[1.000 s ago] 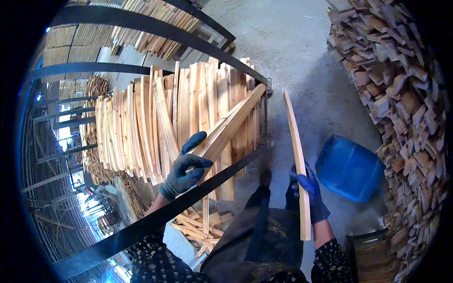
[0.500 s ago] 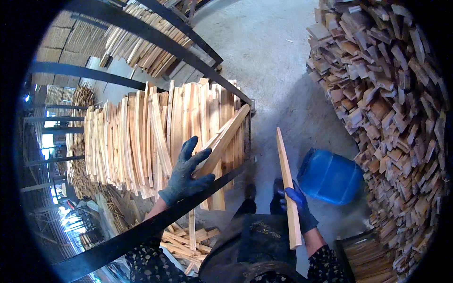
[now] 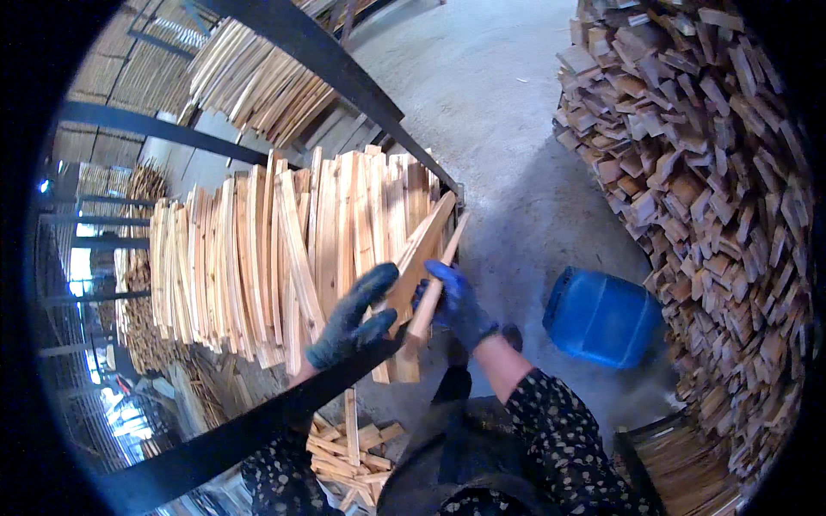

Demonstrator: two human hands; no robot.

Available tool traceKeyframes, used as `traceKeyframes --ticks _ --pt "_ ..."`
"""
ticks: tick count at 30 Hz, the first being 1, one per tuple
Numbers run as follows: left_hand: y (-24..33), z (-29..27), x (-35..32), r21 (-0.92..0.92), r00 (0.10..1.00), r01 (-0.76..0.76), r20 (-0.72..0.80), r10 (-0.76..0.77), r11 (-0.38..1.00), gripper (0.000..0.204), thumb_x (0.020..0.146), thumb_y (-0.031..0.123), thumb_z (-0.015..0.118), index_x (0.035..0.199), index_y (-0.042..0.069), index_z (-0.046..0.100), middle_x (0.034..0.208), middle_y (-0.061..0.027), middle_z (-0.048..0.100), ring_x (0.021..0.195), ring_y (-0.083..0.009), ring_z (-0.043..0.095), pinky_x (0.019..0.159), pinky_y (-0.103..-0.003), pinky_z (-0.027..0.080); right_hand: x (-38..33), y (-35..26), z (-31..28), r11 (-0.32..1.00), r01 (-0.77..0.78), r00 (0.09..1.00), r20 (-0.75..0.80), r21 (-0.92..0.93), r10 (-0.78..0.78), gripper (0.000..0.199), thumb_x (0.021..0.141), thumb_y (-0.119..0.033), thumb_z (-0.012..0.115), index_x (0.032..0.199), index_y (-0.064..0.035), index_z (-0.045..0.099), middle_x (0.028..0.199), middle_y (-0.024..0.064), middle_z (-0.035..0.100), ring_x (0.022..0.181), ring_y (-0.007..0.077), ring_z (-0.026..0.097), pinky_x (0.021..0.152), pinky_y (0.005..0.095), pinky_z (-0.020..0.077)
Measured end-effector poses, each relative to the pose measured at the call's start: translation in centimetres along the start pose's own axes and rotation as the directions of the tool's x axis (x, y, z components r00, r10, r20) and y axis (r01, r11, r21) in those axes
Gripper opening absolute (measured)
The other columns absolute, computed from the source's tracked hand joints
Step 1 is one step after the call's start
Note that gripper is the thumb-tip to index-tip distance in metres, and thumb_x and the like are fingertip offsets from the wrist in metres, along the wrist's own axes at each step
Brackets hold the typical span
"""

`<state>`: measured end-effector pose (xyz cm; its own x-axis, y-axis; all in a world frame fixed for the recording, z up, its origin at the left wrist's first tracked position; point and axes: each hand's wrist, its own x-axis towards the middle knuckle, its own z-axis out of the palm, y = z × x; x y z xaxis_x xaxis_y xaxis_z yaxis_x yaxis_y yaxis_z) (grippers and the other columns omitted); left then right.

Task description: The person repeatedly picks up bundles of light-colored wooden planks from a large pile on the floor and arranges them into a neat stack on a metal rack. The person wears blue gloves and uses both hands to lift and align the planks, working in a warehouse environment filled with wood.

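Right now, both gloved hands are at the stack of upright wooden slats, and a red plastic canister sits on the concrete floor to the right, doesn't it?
Not quite: the head view shows the plastic canister is blue, not red. The rest holds: the left hand and right hand, both gloved, are at the upright wooden slats, and the canister sits on the concrete floor.

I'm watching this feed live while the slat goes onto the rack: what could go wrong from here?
The slat in the right hand leans at an angle against the upright stack of slats; it could slide off toward the loose slats on the floor. The left hand rests between the stack and the black metal bar, where fingers might get pinched. The blue jug stands close by, a possible trip hazard.
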<state>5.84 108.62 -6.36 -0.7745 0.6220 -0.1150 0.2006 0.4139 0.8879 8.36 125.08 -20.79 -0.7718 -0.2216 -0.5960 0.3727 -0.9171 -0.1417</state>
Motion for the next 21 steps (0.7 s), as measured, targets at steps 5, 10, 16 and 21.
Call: traceKeyframes --ticks 5,10,16,21 --pt "-2.3 0.6 -1.7 -0.316 0.955 0.260 -0.054 -0.291 0.913 0.047 0.095 0.023 0.056 0.132 -0.003 0.046 0.134 -0.0183 0.049 0.123 -0.0259 0.049 0.105 -0.035 0.036 3.5 2.3 4.1 0.993 0.055 0.978 -0.194 -0.103 -0.074 0.071 0.072 -0.018 0.077 0.128 -0.0088 0.035 0.106 0.0101 0.052 0.091 0.0270 0.057 0.074 0.0409 0.0524" --pt "-0.6 2.0 -0.7 0.127 0.991 -0.099 -0.080 0.109 0.987 0.043 0.088 0.020 0.064 0.123 -0.002 0.052 0.130 -0.0178 0.052 0.118 -0.0266 0.053 0.084 -0.029 0.048 2.9 1.2 -0.2 0.951 0.026 0.992 -0.111 -0.308 -0.063 0.068 0.070 -0.018 0.076 0.126 -0.0094 0.038 0.104 0.0118 0.054 0.088 0.0265 0.059 0.070 0.0412 0.0531" --pt "-4.2 1.9 -1.6 -0.237 0.973 0.031 -0.213 -0.083 0.971 0.026 0.084 0.004 0.061 0.109 -0.001 0.061 0.126 -0.0173 0.056 0.117 -0.0254 0.054 0.091 -0.032 0.046 -1.9 -0.4 -3.5 0.930 0.037 0.999 -0.012 -0.367 -0.044 0.046 0.081 -0.032 0.066 0.116 -0.0065 0.051 0.085 0.0066 0.058 0.076 0.0194 0.062 0.071 0.0325 0.0531" --pt "-3.8 1.9 -0.6 -0.189 0.971 0.010 -0.232 -0.054 0.982 0.021 0.086 0.001 0.058 0.106 0.000 0.062 0.125 -0.0165 0.057 0.120 -0.0254 0.051 0.101 -0.035 0.039 -8.5 -4.6 -3.4 0.940 -0.095 0.995 -0.043 -0.327 0.085 0.055 0.085 -0.025 0.065 0.131 -0.0075 0.039 0.088 0.0112 0.059 0.075 0.0233 0.065 0.063 0.0362 0.0576"
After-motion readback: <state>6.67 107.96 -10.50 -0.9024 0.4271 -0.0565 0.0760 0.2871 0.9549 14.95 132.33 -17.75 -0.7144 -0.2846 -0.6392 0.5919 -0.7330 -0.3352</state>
